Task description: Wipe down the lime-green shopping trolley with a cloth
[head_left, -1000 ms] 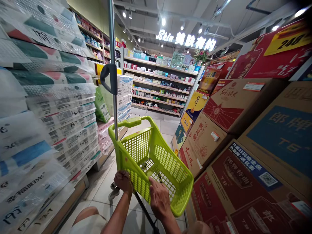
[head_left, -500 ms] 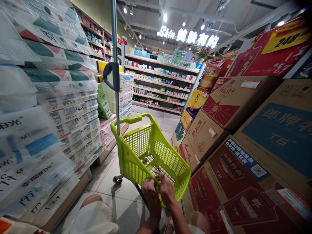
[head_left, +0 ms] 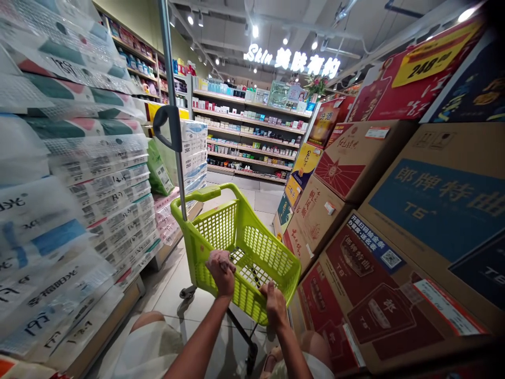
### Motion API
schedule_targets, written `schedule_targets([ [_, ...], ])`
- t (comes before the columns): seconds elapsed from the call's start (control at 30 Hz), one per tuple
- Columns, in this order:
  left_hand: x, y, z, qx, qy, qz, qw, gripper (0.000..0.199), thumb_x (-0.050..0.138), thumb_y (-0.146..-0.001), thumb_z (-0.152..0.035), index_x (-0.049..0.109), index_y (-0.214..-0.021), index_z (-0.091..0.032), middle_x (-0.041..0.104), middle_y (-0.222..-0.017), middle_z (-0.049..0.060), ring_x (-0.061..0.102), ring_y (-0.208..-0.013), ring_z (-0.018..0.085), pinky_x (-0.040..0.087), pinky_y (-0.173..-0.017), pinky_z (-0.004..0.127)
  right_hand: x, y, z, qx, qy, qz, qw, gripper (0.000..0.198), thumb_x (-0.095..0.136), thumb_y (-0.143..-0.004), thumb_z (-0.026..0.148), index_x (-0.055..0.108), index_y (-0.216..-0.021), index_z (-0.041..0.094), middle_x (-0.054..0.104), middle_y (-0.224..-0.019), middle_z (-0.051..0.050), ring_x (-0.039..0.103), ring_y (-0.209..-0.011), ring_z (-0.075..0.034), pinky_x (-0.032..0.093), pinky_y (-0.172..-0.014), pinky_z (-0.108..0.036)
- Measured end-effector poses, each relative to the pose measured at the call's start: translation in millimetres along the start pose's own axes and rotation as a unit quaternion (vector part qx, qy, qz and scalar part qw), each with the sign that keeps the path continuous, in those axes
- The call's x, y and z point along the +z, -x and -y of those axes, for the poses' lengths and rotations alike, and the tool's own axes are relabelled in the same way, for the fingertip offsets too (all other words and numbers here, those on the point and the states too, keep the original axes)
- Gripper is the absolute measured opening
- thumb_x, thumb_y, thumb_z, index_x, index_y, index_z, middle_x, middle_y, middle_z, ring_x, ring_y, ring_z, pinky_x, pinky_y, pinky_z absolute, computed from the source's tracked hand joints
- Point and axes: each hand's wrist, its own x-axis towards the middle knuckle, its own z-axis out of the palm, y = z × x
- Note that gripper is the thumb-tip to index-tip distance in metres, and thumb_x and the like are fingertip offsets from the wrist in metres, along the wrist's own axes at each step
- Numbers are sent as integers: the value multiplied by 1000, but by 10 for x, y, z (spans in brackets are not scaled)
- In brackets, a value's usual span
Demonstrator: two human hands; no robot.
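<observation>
A lime-green shopping cart with a slotted plastic basket stands in front of my knees. My left hand is closed on a crumpled pinkish-grey cloth at the near rim of the basket, toward the left. Farther right along that same rim, my right hand has its fingers curled over the edge and its thumb up. Part of its grip is hidden behind the rim. Rising from the cart's left side is a metal pole with a dark grey loop handle.
Stacked packs of paper rise on the left. Liquor cartons are piled close along the right side. Beyond the cart, a tiled aisle leads to cosmetics shelves. A caster shows below the cart.
My hands have moved apart. The left went leftward along the rim with the cloth; the right now grips the rim farther right. The view has shifted slightly to the right.
</observation>
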Motion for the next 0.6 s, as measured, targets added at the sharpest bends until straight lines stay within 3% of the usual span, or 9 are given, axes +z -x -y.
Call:
schedule_targets([
  [0.1,-114,-381,155,-23,-24,-19,999,27,50,-77,-11,53,-101,-23,54,-106,9,52,-106,28,46,-103,50,-47,9,45,-24,2,4,1000,89,3,-107,64,77,-79,22,71,-75,-7,66,-73,-20,42,-67,-28],
  [0.2,-231,-410,230,-23,-35,-23,999,22,48,-82,-12,54,-100,-23,53,-108,10,52,-106,27,46,-104,50,-69,-7,43,-79,2,-4,997,86,7,-107,65,75,-78,20,68,-75,-7,63,-72,-19,41,-69,-28],
  [0.33,-324,-198,229,64,-12,126,990,22,52,-86,-20,62,-105,-24,54,-109,10,55,-104,28,50,-98,47,-99,-66,-1,-118,7,-14,993,86,7,-107,65,71,-71,20,63,-70,-6,60,-69,-18,41,-69,-27],
  [0.37,-340,-210,224,73,-11,141,987,22,53,-86,-22,63,-106,-24,54,-109,10,56,-104,28,51,-97,48,-114,-85,-20,-119,10,-16,993,86,6,-107,65,71,-71,21,63,-70,-6,60,-69,-18,42,-70,-27],
  [0.5,-328,-485,150,22,-31,43,998,21,48,-92,-26,63,-104,-18,51,-110,15,55,-101,33,49,-94,57,-178,-148,-136,-102,30,14,994,85,6,-106,64,73,-78,20,68,-75,-9,65,-75,-20,44,-73,-29],
  [0.6,-220,-292,7,21,-8,64,998,20,53,-93,-32,64,-102,-16,54,-105,18,58,-97,34,50,-90,59,-193,-182,-244,-83,36,14,996,81,10,-106,64,76,-87,21,74,-88,-10,69,-85,-23,47,-80,-33],
])
